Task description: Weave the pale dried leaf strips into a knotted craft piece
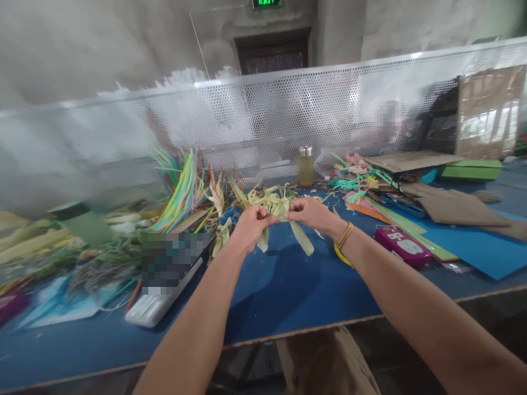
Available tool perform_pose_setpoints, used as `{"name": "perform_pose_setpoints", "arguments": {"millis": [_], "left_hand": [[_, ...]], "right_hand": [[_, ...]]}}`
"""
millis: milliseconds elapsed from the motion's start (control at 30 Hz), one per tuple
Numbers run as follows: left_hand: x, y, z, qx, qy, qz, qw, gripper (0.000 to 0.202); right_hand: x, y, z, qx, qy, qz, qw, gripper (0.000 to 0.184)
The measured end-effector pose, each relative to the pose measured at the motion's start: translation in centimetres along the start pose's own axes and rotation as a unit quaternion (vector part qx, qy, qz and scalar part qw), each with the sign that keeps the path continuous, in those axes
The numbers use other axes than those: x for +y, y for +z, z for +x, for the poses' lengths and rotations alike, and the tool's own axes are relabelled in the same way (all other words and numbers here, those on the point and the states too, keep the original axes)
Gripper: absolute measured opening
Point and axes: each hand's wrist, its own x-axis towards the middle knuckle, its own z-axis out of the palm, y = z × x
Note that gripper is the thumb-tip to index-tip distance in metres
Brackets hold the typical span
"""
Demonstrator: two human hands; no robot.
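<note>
Over the blue table, my left hand (251,226) and my right hand (312,213) are close together, both with fingers pinched. Between them is a pale green corn husk strip (302,238), gripped at its upper part by each hand. Its loose end hangs down below my right hand, and another piece droops beside my left. A heap of similar husk strips (269,198) lies just behind my fingers, partly hidden by them. A gold bracelet (345,235) circles my right wrist, and a yellow ring-shaped object (341,257) shows partly behind it.
Left of my arm lie a white-edged device (164,299) with a blurred screen and a bundle of coloured stems (183,192). A jar (306,167) stands behind the husks. To the right are a purple case (401,247), blue sheets (465,249) and cardboard (453,203). Perforated metal (280,120) borders the back.
</note>
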Motion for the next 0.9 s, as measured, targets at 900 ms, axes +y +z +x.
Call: {"name": "perform_pose_setpoints", "arguments": {"millis": [900], "left_hand": [[-0.05, 0.19, -0.18, -0.046, -0.02, 0.052, 0.997, 0.018]], "right_hand": [[0.14, 0.1, 0.07, 0.027, -0.056, 0.018, 0.998, 0.014]]}}
